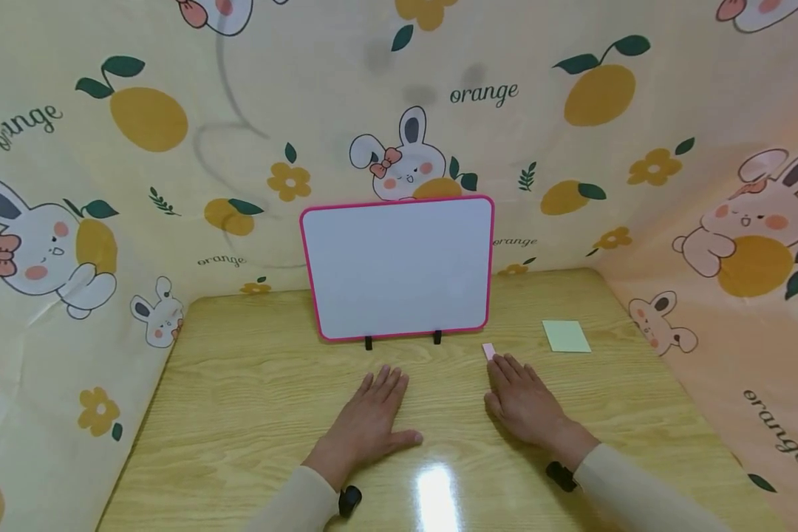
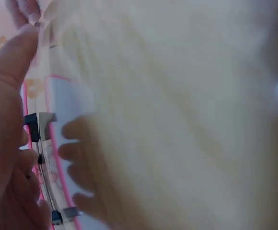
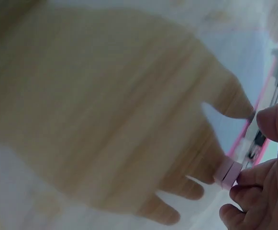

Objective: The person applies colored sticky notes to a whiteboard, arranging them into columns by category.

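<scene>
My left hand (image 1: 370, 417) lies palm down on the wooden table, fingers straight and thumb stretched out to the right. Nothing is in its grasp. Farther right, my right hand (image 1: 527, 403) is also palm down with its fingers extended. A small pink block (image 1: 488, 351) lies at the tip of its index finger; in the right wrist view the pink block (image 3: 232, 175) appears against that fingertip, with the thumb apart from it. Beyond both hands a whiteboard (image 1: 399, 270) with a pink frame stands upright, its face blank.
Two black feet, the left foot (image 1: 369, 343) and the right foot (image 1: 437, 337), hold up the whiteboard. A pale green square of paper (image 1: 567, 336) lies on the table (image 1: 239, 414) at the right. Patterned cloth (image 1: 332, 89) surrounds the table at the back and sides.
</scene>
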The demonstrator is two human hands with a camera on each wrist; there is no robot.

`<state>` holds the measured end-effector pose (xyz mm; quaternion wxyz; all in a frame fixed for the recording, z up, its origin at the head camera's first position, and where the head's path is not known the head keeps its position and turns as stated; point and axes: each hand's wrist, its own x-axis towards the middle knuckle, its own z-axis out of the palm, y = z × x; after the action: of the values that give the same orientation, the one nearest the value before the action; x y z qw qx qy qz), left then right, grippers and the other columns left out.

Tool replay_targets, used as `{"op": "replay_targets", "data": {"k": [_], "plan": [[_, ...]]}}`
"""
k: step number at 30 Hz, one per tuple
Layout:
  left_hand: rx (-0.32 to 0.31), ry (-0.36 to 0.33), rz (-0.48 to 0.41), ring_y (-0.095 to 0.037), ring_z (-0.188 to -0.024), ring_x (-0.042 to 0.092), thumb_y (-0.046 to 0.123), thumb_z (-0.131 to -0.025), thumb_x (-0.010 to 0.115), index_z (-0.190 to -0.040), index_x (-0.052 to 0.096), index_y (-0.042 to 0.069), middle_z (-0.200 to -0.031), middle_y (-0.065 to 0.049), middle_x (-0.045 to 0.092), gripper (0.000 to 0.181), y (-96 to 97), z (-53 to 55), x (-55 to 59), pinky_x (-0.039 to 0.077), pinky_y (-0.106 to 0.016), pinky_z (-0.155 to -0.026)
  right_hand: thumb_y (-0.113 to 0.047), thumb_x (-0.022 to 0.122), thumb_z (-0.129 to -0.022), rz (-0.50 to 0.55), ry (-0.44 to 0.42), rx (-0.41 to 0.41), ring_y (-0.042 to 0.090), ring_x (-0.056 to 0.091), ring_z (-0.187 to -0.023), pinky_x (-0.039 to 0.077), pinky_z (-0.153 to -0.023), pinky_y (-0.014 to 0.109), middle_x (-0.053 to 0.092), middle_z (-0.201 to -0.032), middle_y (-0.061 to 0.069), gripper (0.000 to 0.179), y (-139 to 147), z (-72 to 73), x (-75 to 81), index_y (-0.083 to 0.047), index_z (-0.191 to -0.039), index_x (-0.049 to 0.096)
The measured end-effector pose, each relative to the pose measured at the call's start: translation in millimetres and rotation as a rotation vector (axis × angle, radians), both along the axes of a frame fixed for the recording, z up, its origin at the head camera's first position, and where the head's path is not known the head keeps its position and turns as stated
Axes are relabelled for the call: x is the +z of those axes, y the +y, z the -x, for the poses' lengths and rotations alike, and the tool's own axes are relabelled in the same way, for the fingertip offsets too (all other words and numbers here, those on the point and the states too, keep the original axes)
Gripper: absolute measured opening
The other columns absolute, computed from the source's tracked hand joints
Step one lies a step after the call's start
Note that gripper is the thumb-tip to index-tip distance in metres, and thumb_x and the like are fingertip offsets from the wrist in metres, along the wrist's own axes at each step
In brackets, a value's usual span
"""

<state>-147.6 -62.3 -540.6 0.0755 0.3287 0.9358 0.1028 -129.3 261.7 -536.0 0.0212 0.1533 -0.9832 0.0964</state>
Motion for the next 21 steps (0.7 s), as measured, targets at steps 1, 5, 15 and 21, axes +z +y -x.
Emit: {"op": "replay_targets", "data": {"k": [1, 5, 15, 21], "plan": [[-0.02, 0.006, 0.007, -0.028, -0.165, 0.012, 0.077, -0.098, 0.048, -0.17, 0.019, 0.009, -0.176, -0.011, 0.02, 0.103, 3.4, 2.0, 1.0, 0.014, -0.049, -0.135, -0.027, 0.053, -0.109, 0.001, -0.01, 0.006, 0.048, 0.037, -0.153, 0.03, -0.124, 0.069, 0.042, -0.163, 0.027, 0.059, -2, 0.1, -0.3, 0.008, -0.156, 0.044], [-0.096, 0.021, 0.033, -0.026, -0.165, 0.011, 0.078, -0.097, 0.048, -0.17, 0.018, 0.01, -0.177, -0.01, 0.019, 0.104, 19.4, 12.2, 5.4, 0.014, -0.047, -0.135, -0.031, 0.052, -0.11, -0.019, -0.037, 0.04, 0.045, 0.035, -0.155, 0.028, -0.126, 0.067, 0.039, -0.166, 0.025, 0.061, -12, 0.8, 0.3, 0.006, -0.158, 0.041], [-0.205, 0.062, 0.088, -0.025, -0.165, 0.008, 0.08, -0.095, 0.048, -0.17, 0.012, 0.009, -0.178, -0.009, 0.015, 0.109, 46.0, 25.4, 7.5, 0.013, -0.045, -0.135, -0.034, 0.05, -0.11, -0.068, -0.063, 0.14, 0.04, 0.033, -0.157, 0.029, -0.127, 0.063, 0.037, -0.168, 0.02, 0.063, -30, -3.7, -0.4, 0.003, -0.16, 0.039], [-0.203, 0.058, 0.122, -0.025, -0.165, 0.007, 0.082, -0.093, 0.049, -0.17, 0.013, 0.009, -0.178, -0.008, 0.014, 0.112, 47.0, 28.0, 8.8, 0.012, -0.045, -0.136, -0.036, 0.049, -0.11, -0.073, -0.071, 0.166, 0.038, 0.032, -0.158, 0.03, -0.128, 0.062, 0.037, -0.169, 0.018, 0.064, -44, -7.7, -0.3, 0.001, -0.161, 0.039]]}}
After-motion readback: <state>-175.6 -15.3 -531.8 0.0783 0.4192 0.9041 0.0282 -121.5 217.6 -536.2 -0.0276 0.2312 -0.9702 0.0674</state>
